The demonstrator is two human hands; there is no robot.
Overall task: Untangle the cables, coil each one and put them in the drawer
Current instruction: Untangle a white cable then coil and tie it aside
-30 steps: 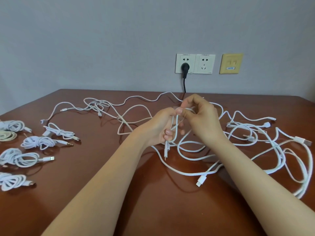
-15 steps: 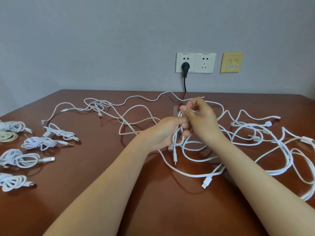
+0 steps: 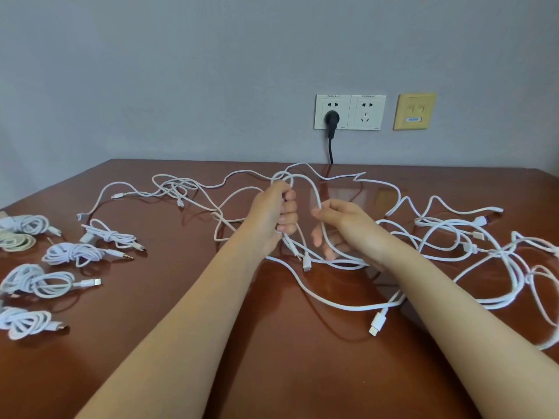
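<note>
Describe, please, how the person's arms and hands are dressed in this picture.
The left forearm and right forearm are bare, with no sleeve in view. The left hand and right hand wear no gloves; no ring, watch or bracelet shows on the visible sides.

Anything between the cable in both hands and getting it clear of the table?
Yes. The white cable held by the left hand and right hand runs down into the tangle, where other cables cross it below the hands. No drawer is in view.
</note>
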